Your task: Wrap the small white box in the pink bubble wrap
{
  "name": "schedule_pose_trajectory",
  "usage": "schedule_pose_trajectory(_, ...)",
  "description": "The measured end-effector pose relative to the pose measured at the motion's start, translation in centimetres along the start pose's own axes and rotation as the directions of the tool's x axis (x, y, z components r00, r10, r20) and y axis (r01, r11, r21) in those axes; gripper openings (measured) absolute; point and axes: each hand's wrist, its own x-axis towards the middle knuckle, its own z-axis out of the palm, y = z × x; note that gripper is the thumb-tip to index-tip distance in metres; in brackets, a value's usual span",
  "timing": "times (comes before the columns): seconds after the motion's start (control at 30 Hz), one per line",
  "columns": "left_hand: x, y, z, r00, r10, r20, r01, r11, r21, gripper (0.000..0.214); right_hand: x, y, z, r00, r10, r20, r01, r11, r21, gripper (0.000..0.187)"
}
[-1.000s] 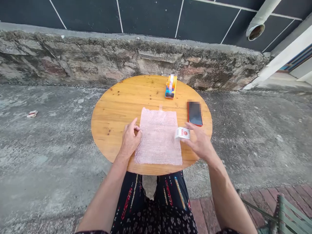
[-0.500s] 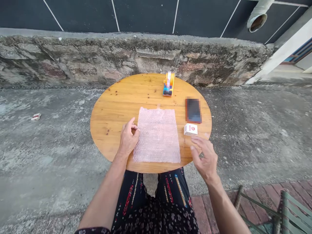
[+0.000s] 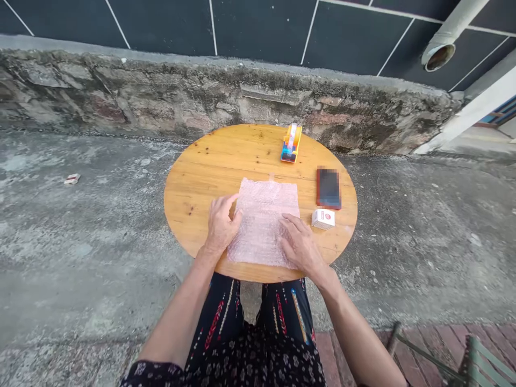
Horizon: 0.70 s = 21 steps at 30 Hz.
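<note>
A sheet of pinkish bubble wrap (image 3: pixel 260 226) lies flat on the round wooden table (image 3: pixel 193 188). My left hand (image 3: pixel 223 221) rests at its left edge, thumb and fingers apart. On the right part of the wrap lies my right hand (image 3: pixel 300 242), its fingers stretched out over the surface and gripping nothing. A small white box with a red mark (image 3: pixel 323 219) stands just right of my right hand. Behind the box is a dark, blurred-out rectangular object with a reddish edge (image 3: pixel 329 188).
A yellow and blue tape dispenser (image 3: pixel 291 143) stands at the table's far side. Beyond it runs a rough stone wall base (image 3: pixel 161 97) under dark tiles. A green chair (image 3: pixel 484 360) is at the lower right, and a small crumpled packet (image 3: pixel 72 179) lies on the concrete at left.
My right hand has moved left from beside the white box onto the bubble wrap. My left hand stays at the wrap's left edge. The whole view has shifted slightly.
</note>
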Motion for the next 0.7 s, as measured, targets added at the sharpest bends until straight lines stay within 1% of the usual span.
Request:
schedule_pose_trajectory(0.03,0.1,0.4,-0.3,0.996,0.062,0.064,-0.062,0.998,0.01,0.034,0.3,-0.1,0.0,1.0,-0.001,0.007,0.001,1.0,-0.01,0.043)
schedule_pose_trajectory(0.07,0.2,0.8,-0.6,0.983,0.125,0.133,-0.128,0.992,0.014,0.032,0.7,-0.1,0.0,1.0,0.0,0.014,0.001,1.0,-0.022,0.044)
schedule_pose_trajectory(0.17,0.5,2.0,-0.5,0.908,0.284,0.308,-0.299,0.954,0.004,0.03,2.2,-0.4,0.4,0.999,-0.012,0.039,0.014,0.999,-0.051,0.046)
schedule_pose_trajectory(0.23,0.5,2.3,0.0,0.862,0.319,0.394,-0.351,0.936,0.008,0.031,3.1,-0.4,0.9,0.997,-0.028,0.073,0.032,0.997,-0.064,0.048)
schedule_pose_trajectory(0.3,0.3,2.2,0.5,0.834,0.301,0.461,-0.351,0.936,0.023,0.031,3.5,-0.1,1.3,0.993,-0.031,0.118,0.042,0.995,-0.087,0.047)
schedule_pose_trajectory(0.37,0.1,1.7,0.8,0.831,0.272,0.485,-0.327,0.945,0.031,0.031,3.5,0.4,1.5,0.991,0.008,0.133,0.011,0.99,-0.14,0.044)
schedule_pose_trajectory(0.43,-0.2,1.3,0.9,0.839,0.26,0.478,-0.308,0.951,0.024,0.033,3.0,0.8,1.3,0.989,0.081,0.121,-0.054,0.976,-0.211,0.043)
schedule_pose_trajectory(0.5,-0.5,1.1,0.8,0.844,0.259,0.469,-0.302,0.953,0.017,0.035,2.4,0.6,1.0,0.984,0.141,0.107,-0.108,0.957,-0.268,0.043)
schedule_pose_trajectory(0.53,-0.5,1.0,0.8,0.845,0.26,0.468,-0.303,0.953,0.016,0.035,2.1,0.3,0.9,0.983,0.15,0.105,-0.115,0.952,-0.283,0.043)
schedule_pose_trajectory(0.57,-0.6,1.0,0.8,0.845,0.262,0.467,-0.304,0.953,0.016,0.035,1.9,-0.1,0.9,0.985,0.138,0.107,-0.102,0.953,-0.285,0.043)
schedule_pose_trajectory(0.63,-0.5,1.0,0.9,0.844,0.265,0.466,-0.305,0.952,0.012,0.035,1.5,-0.9,1.0,0.99,0.065,0.122,-0.032,0.967,-0.253,0.045)
schedule_pose_trajectory(0.7,-0.5,0.9,0.9,0.846,0.271,0.459,-0.307,0.952,0.006,0.035,0.9,-1.1,1.2,0.991,0.0,0.132,0.027,0.978,-0.207,0.047)
